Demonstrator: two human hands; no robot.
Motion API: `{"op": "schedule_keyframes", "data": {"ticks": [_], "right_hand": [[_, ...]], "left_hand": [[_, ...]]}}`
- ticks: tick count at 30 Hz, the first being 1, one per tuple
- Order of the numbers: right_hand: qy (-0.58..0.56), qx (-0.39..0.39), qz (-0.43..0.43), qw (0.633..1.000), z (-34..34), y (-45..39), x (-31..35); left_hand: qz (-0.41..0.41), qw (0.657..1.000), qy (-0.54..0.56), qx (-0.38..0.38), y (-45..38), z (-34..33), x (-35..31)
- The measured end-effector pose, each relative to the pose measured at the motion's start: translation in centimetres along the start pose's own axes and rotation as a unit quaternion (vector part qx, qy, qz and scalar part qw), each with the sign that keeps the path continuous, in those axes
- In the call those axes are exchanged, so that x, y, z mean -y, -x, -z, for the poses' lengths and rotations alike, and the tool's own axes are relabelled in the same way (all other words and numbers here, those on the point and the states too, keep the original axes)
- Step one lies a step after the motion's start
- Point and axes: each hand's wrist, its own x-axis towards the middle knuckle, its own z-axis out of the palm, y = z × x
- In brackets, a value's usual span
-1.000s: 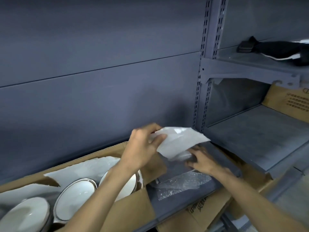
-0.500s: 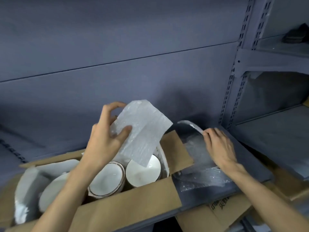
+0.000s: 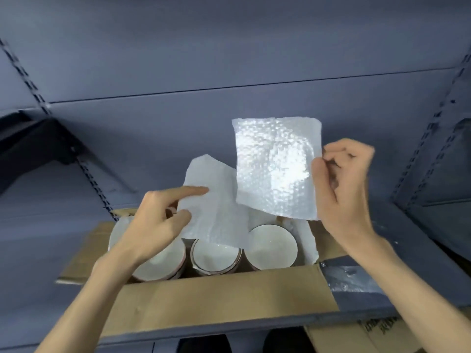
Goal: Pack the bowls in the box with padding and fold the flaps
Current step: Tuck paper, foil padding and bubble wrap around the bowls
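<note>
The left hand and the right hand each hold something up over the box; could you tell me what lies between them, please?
In the head view, two bubble-wrap sheets: the left hand pinches one, the right hand the other.

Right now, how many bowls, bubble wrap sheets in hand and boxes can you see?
Bowls: 3
Bubble wrap sheets in hand: 2
Boxes holding bowls: 1
Total: 6

Box (image 3: 224,299) mouth open; left bubble-wrap sheet (image 3: 214,215) overhangs middle bowl (image 3: 216,256); right bowl (image 3: 271,247) uncovered.
</note>
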Motion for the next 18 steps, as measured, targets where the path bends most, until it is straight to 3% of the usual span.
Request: {"op": "schedule_keyframes", "data": {"ticks": [3,5,7,9,11,13,18], "right_hand": [[-0.016,0.051,-0.029,0.998,-2.0,-0.1,1.0],[-0.028,0.101,-0.120,0.987,-3.0,0.1,0.8],[-0.132,0.146,-0.248,0.949,-3.8,0.4,0.7],[-0.248,0.195,-0.319,0.894,-4.3,0.8,0.5],[-0.220,0.264,-0.322,0.882,-4.4,1.4,0.1],[-0.136,0.304,-0.296,0.895,-4.6,2.2,-0.2],[-0.024,0.277,-0.248,0.928,-5.1,3.3,0.0]], "left_hand": [[0.011,0.997,-0.045,0.057,1.2,2.1,1.6],[-0.010,0.994,-0.087,0.069,1.9,3.0,2.5],[-0.040,0.988,-0.145,0.041,2.5,3.7,3.0],[-0.023,0.976,-0.217,0.007,2.9,4.2,3.4],[-0.010,0.959,-0.282,-0.034,3.3,4.7,4.0],[-0.039,0.954,-0.293,-0.042,3.4,5.0,4.4],[-0.108,0.943,-0.314,0.023,3.4,5.1,4.3]]}}
